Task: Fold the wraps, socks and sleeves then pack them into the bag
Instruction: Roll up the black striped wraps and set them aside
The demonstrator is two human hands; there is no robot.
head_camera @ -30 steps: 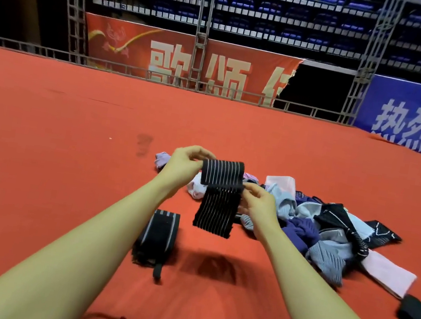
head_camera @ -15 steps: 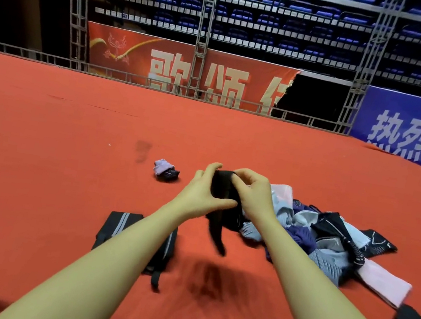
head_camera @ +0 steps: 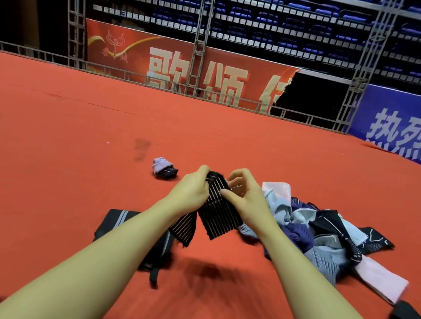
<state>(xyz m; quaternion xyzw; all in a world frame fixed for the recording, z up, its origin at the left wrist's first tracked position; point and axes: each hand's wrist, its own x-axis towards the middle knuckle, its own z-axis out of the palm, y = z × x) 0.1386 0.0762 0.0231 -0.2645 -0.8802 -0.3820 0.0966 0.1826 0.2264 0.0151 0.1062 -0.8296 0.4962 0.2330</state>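
Striped wrap (head_camera: 219, 210): black elastic band with thin pale lines, being held above the red floor between both hands, its long axis running down from the fingers in two hanging flaps. Left hand (head_camera: 191, 192) and right hand (head_camera: 245, 202) are both pinching its upper folded end. Bag (head_camera: 116, 223) is lying flat just below the left forearm, the nearer side for packing.

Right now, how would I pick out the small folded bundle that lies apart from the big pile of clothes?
Start at the big pile of clothes on the red carpet, right of the hands. Go left past the striped wrap that both hands hold. The small bundle lies alone on the carpet just beyond the left hand: lilac on top, dark beneath, touching nothing else.
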